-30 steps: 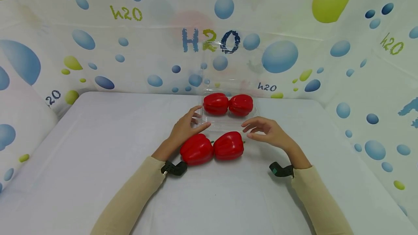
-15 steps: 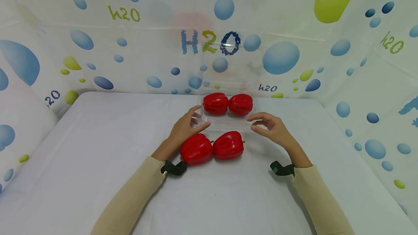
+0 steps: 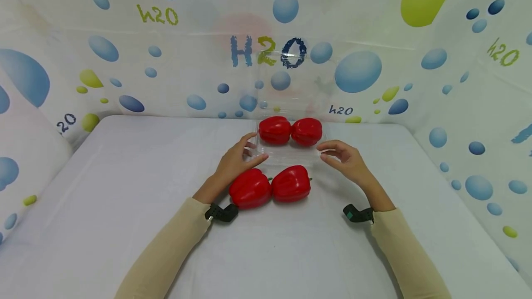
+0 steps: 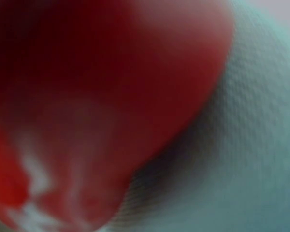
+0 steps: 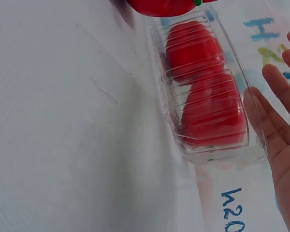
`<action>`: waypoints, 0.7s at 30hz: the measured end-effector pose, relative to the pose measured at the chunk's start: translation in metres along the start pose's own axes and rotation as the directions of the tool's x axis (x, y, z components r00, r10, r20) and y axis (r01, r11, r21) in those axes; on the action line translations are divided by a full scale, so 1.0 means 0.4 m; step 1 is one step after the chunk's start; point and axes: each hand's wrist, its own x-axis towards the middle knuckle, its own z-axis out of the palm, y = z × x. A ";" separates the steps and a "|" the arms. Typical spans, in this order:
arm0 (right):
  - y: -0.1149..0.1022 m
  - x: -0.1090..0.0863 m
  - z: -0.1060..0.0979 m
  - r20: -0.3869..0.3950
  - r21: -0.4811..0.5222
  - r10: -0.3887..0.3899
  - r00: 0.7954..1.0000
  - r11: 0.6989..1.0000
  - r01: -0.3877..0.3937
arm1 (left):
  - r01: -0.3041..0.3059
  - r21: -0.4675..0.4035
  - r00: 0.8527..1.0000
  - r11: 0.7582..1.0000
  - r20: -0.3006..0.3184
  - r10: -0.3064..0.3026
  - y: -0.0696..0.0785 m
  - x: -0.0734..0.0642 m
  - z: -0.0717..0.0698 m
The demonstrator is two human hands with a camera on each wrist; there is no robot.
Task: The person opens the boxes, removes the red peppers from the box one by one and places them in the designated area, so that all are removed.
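A clear plastic clamshell container (image 3: 287, 155) stands at the back of the table with its lid (image 3: 291, 89) raised. Two red bell peppers (image 3: 275, 130) (image 3: 306, 132) sit side by side in its base. My left hand (image 3: 236, 160) is at its left side, fingers spread and thumb near the front edge. At the right front corner is my right hand (image 3: 342, 158), fingers loosely bent; in the right wrist view its fingertips (image 5: 251, 99) overlap the container rim. Two more bell peppers, one left (image 3: 250, 189) and one right (image 3: 291, 183), lie in front. The left one (image 4: 111, 82) fills much of the left wrist view, blurred.
A white cloth (image 3: 266, 253) covers the table. Behind it hangs a curtain (image 3: 199, 73) printed with blue and green drops and lettering. Dark wrist cameras (image 3: 224, 213) (image 3: 358, 214) are strapped on both wrists, with the left one close to the front left pepper.
My right hand has shifted right and slightly away from me, from the container's front to its right front corner. My left hand, the peppers and the container have stayed put.
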 end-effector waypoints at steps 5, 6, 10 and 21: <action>0.005 -0.003 0.006 -0.061 0.039 0.030 0.998 0.999 -0.027 | -0.011 0.005 1.000 1.000 -0.008 0.011 -0.003 -0.002 0.000; 0.008 -0.003 0.008 -0.073 0.049 0.029 0.997 0.998 -0.026 | -0.015 0.005 1.000 1.000 -0.008 0.015 -0.004 -0.002 0.001; 0.014 -0.006 0.017 -0.111 0.035 0.009 0.994 0.999 -0.005 | -0.028 0.003 1.000 1.000 -0.010 0.028 -0.007 -0.004 0.002; 0.051 0.007 0.026 -0.148 0.016 -0.065 0.987 0.998 0.068 | -0.034 0.003 0.999 0.999 -0.016 0.034 -0.008 -0.021 -0.003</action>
